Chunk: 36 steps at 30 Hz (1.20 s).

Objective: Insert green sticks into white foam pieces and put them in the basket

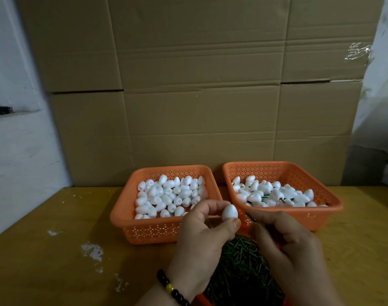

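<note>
One foam piece [230, 212] pinched by left fingers [231, 225], one green stick [250, 216] pinched by right fingers [263, 217], two baskets [122, 214].

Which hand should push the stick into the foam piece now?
Probably the right hand: it pinches a green stick aimed at the foam piece, which the left hand holds.

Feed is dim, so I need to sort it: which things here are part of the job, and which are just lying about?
Part of the job:
left hand holding a foam piece
right hand pinching a green stick
stick pile
left basket of plain foam
right basket of finished pieces

Lying about:
cardboard boxes
plastic wrap
bead bracelet
</note>
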Motion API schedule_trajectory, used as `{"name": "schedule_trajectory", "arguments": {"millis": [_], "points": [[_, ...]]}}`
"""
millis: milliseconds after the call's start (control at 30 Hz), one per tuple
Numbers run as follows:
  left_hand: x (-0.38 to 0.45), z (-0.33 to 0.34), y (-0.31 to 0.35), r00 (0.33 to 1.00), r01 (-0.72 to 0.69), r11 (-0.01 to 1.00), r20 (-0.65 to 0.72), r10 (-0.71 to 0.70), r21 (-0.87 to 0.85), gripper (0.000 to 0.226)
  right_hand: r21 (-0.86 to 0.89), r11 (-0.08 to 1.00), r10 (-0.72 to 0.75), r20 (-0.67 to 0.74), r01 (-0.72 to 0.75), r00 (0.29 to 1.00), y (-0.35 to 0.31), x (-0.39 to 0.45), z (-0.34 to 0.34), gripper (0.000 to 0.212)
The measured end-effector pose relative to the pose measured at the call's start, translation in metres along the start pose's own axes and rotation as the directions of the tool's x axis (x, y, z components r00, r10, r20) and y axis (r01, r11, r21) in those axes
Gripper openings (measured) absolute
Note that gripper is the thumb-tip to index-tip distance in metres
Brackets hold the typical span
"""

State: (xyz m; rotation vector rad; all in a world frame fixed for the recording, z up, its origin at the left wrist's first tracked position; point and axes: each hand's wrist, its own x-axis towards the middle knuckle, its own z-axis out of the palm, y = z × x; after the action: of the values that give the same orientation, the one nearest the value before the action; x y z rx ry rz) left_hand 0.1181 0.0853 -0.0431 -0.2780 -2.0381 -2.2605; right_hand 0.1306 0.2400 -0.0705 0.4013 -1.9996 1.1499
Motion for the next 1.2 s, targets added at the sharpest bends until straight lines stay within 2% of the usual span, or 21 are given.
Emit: {"name": "schedule_trajectory", "arguments": {"millis": [67,133,267,433,633,833,967,1200], "points": [[0.0008,0.0022,0.0046,0.989,0.147,0.958,0.047,-0.14,-0.248,0.024,0.034,0.999,-0.009,-0.03,0.01,1.0,-0.0021,0.0011,-0.0001,0.023],[0.0023,0.0027,0.0074,0.959,0.283,0.865,0.117,-0.258,-0.413,0.024,0.05,0.998,-0.042,-0.051,0.044,0.998,-0.0034,0.0021,0.0001,0.022],[0.0033,0.0004,0.0096,0.894,0.447,0.714,0.254,-0.369,-0.538,0.022,0.056,0.993,-0.103,-0.069,0.107,0.992,-0.0013,0.0026,0.0016,0.029],[0.0037,0.0018,0.0076,0.865,0.5,0.618,0.318,-0.388,-0.607,0.017,0.069,0.986,-0.146,-0.08,0.152,0.986,-0.0001,0.0029,0.0017,0.03],[0.0034,0.0039,0.0041,0.857,0.511,0.616,0.303,-0.417,-0.599,0.015,0.003,0.988,-0.152,-0.071,0.153,0.986,-0.0029,0.0032,0.0004,0.019],[0.0029,0.0026,0.0045,0.855,0.513,0.621,0.291,-0.429,-0.592,0.016,0.007,0.999,-0.051,-0.072,0.051,0.996,-0.0003,0.0012,-0.0013,0.019],[0.0025,0.0028,0.0028,0.86,0.507,0.64,0.283,-0.426,-0.578,0.031,0.015,0.998,-0.058,-0.07,0.059,0.996,-0.0024,0.0024,-0.0018,0.019],[0.0002,0.0049,0.0024,0.866,0.5,0.675,0.297,-0.403,-0.542,0.024,0.016,0.996,-0.082,-0.061,0.083,0.995,-0.0037,0.0033,-0.0018,0.021]]}}
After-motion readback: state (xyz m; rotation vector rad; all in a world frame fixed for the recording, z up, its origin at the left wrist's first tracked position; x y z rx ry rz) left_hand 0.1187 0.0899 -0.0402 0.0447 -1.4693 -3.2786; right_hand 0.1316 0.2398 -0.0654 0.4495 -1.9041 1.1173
